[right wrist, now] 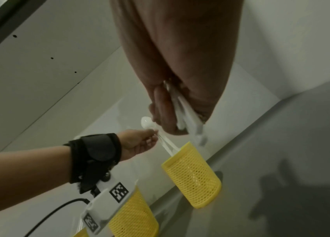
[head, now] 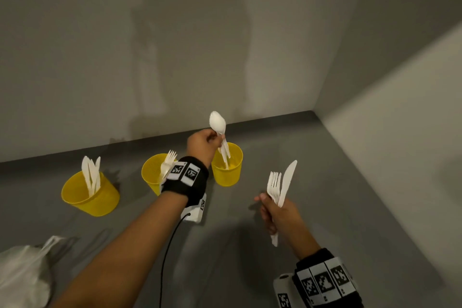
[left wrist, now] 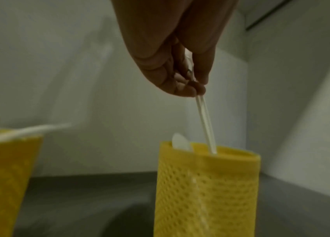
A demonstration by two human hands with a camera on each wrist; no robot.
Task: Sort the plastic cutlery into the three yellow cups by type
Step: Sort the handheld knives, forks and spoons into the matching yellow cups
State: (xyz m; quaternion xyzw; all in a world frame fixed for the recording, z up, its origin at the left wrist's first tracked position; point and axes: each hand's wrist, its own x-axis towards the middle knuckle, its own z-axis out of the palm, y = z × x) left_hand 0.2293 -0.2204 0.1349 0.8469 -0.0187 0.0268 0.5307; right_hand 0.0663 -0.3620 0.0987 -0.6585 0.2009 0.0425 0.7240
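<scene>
Three yellow mesh cups stand in a row on the grey surface. The left cup (head: 90, 194) holds white knives, the middle cup (head: 153, 172) holds forks. Over the right cup (head: 228, 167) my left hand (head: 203, 144) pinches white spoons (head: 217, 122) by the neck, bowl up, their handles reaching down into that cup (left wrist: 206, 189). A spoon bowl (left wrist: 180, 142) shows above its rim. Lower right, my right hand (head: 275, 212) grips a bunch of forks (head: 274, 184) and a knife (head: 288, 179), tips up. In the right wrist view the handles (right wrist: 182, 109) stick out below the fist.
A white plastic bag (head: 23, 272) lies at the lower left edge. Grey walls close the surface at the back and on the right, meeting in a corner behind the right cup. A black cable (head: 167, 255) runs from the left wrist camera.
</scene>
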